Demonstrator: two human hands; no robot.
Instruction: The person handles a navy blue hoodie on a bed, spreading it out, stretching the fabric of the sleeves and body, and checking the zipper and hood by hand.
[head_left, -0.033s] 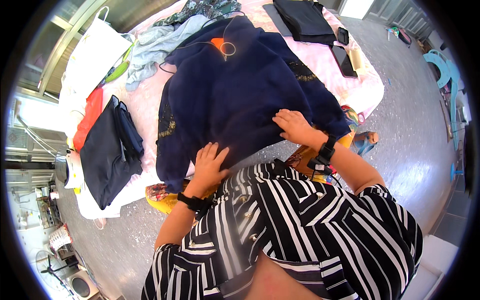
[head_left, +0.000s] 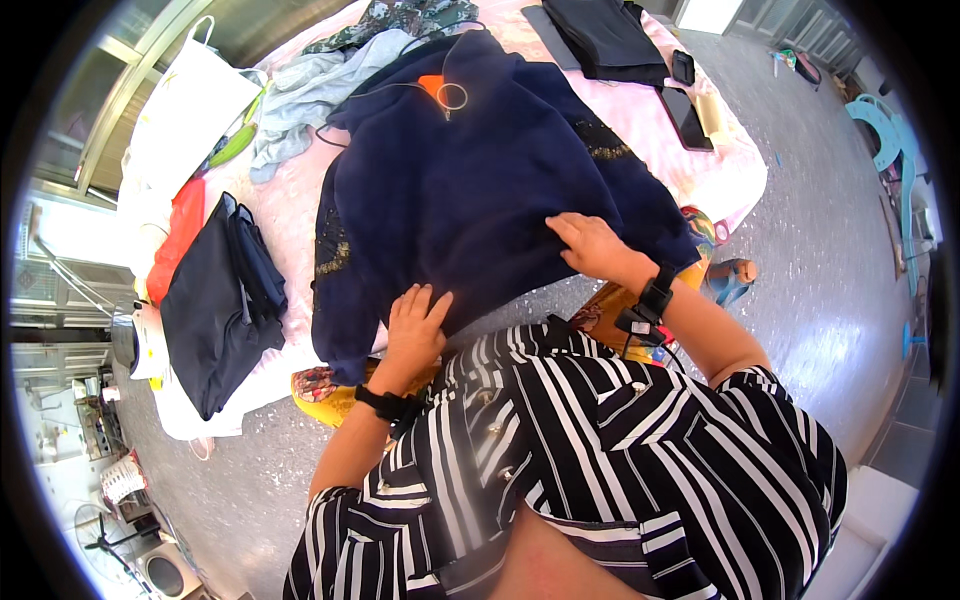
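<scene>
A dark navy hooded top (head_left: 470, 190) lies spread face up over the pink bedding, its hem toward me. Gold-and-black patterned bands run along its sleeves, and a cord hangs by an orange patch at its neck. My left hand (head_left: 415, 325) rests on the near left part of the hem, palm down with fingers apart. Farther right, my right hand (head_left: 598, 248) lies flat on the fabric near the right side of the hem. Neither hand grips the cloth.
Folded dark trousers (head_left: 220, 310) lie at the left by a red cloth (head_left: 180, 235). A white bag (head_left: 200, 100) and grey garment (head_left: 310, 95) are far left. Black folded clothes (head_left: 605, 40) and a phone (head_left: 684, 120) sit far right. A blue stool (head_left: 733, 282) stands right.
The fingers of my right hand have shifted slightly on the navy top. My left hand and the top look nearly the same.
</scene>
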